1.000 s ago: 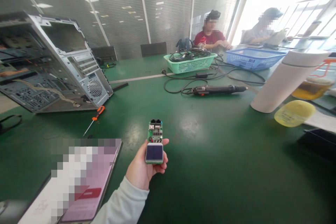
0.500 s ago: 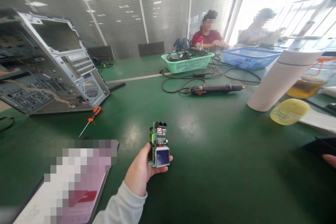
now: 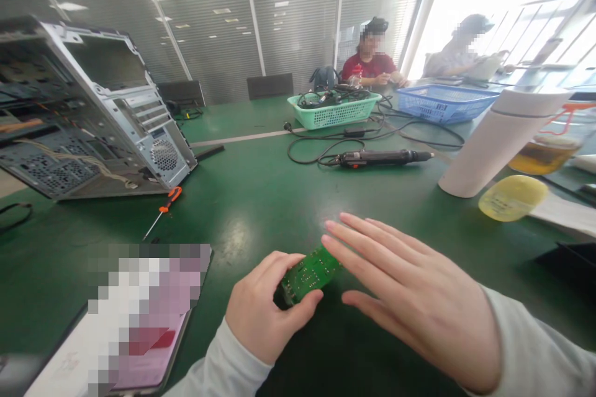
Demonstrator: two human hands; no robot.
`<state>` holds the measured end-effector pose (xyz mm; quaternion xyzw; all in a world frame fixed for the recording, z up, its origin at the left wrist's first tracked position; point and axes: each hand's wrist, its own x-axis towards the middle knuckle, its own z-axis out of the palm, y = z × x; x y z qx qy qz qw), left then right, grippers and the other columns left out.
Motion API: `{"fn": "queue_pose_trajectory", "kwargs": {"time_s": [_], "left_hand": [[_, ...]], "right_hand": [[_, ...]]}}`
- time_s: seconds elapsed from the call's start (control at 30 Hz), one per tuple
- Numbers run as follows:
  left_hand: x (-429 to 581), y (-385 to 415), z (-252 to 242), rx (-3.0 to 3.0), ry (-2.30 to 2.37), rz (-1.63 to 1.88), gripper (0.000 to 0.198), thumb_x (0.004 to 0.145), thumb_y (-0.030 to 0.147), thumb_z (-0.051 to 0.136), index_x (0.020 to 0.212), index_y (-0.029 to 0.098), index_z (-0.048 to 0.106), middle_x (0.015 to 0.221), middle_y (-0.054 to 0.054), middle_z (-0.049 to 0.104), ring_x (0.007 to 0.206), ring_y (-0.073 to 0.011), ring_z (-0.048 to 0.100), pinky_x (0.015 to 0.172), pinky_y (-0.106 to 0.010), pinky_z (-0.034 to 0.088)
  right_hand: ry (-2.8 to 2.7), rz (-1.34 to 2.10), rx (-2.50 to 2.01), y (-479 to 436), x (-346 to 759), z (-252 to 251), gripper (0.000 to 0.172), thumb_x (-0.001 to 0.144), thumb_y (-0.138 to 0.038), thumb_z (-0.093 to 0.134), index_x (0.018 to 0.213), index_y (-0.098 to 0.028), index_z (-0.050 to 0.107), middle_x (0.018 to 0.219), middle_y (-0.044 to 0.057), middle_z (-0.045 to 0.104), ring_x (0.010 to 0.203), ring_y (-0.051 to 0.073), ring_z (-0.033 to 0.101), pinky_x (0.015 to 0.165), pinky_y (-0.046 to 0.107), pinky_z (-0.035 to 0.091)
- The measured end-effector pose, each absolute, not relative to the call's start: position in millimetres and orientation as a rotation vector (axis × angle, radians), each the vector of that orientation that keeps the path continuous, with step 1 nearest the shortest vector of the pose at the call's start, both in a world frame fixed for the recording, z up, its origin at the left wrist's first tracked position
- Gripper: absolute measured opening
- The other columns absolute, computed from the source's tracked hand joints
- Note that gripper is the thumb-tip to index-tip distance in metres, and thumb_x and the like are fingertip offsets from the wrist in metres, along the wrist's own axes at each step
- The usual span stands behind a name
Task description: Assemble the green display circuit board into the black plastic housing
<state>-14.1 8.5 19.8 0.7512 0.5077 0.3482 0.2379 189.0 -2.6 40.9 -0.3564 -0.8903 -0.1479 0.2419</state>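
Between the thumb and fingers of my left hand (image 3: pixel 265 301) is a green circuit board (image 3: pixel 313 273), held above the table with its soldered underside facing me. Its small screen is out of sight now. My right hand (image 3: pixel 410 285) is at the board's right end, fingers stretched out and thumb apart. The right fingertips overlap the board's far corner; whether they touch it I cannot tell. To the left lies a phone or tablet (image 3: pixel 151 372), its screen partly blurred out.
An opened computer case (image 3: pixel 125 105) stands at the left, an orange-handled screwdriver (image 3: pixel 170 200) beside it. A black electric screwdriver (image 3: pixel 382 158) lies ahead, before a green basket (image 3: pixel 335 113) of cables and a blue basket (image 3: pixel 442 105). A white tumbler (image 3: pixel 503 142) and yellow lid (image 3: pixel 512 198) stand right.
My left hand has turned the circuit board over, from its screen side to its green underside. My right hand has come in from the right edge to beside the board.
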Motion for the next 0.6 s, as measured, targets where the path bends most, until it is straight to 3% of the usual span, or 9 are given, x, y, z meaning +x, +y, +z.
{"fn": "queue_pose_trajectory", "kwargs": {"time_s": [0.13,0.27,0.47,0.53,0.6], "left_hand": [[-15,10,15,2.192,1.398,1.081,0.025,0.067,0.029,0.071,0.09,0.021,0.067,0.085,-0.005,0.07,0.08,-0.0223,0.064,0.073,-0.03,0.048],[-19,10,12,2.395,1.297,1.185,0.03,0.07,0.025,0.068,0.099,0.022,0.063,0.091,-0.005,0.07,0.083,-0.0218,0.064,0.076,-0.032,0.05],[-23,8,11,2.508,1.194,1.142,0.05,0.072,0.027,0.067,0.118,0.018,0.048,0.107,-0.01,0.066,0.096,-0.0216,0.063,0.085,-0.034,0.05],[-23,8,11,2.462,1.236,1.161,0.061,0.072,0.031,0.067,0.126,0.016,0.042,0.121,-0.014,0.059,0.112,-0.0254,0.055,0.095,-0.04,0.044],[-22,7,11,2.394,1.278,1.183,0.061,0.073,0.031,0.065,0.128,0.017,0.041,0.131,-0.014,0.051,0.123,-0.027,0.046,0.102,-0.043,0.037]], "right_hand": [[-2.407,-0.389,-0.906,15,176,24,0.031,0.087,-0.016,0.053,0.116,-0.006,0.05,0.113,0.011,0.053,0.108,0.025,0.047,0.085,0.037,0.048],[-2.405,-0.367,-0.89,22,175,22,0.044,0.075,-0.021,0.072,0.112,-0.01,0.053,0.099,0.009,0.056,0.089,0.024,0.053,0.067,0.034,0.051],[-2.406,-0.051,-0.921,10,184,24,0.025,0.093,-0.033,0.052,0.112,-0.016,0.05,0.107,0.006,0.055,0.099,0.018,0.053,0.079,0.03,0.049],[-2.317,0.002,-1.149,3,203,22,0.028,0.096,-0.042,0.044,0.111,-0.018,0.05,0.102,0.005,0.058,0.088,0.016,0.058,0.072,0.027,0.05],[-2.128,-0.045,-1.468,-5,235,22,0.042,0.093,-0.06,0.039,0.103,-0.021,0.052,0.089,0.003,0.06,0.069,0.016,0.059,0.057,0.027,0.047]]}}
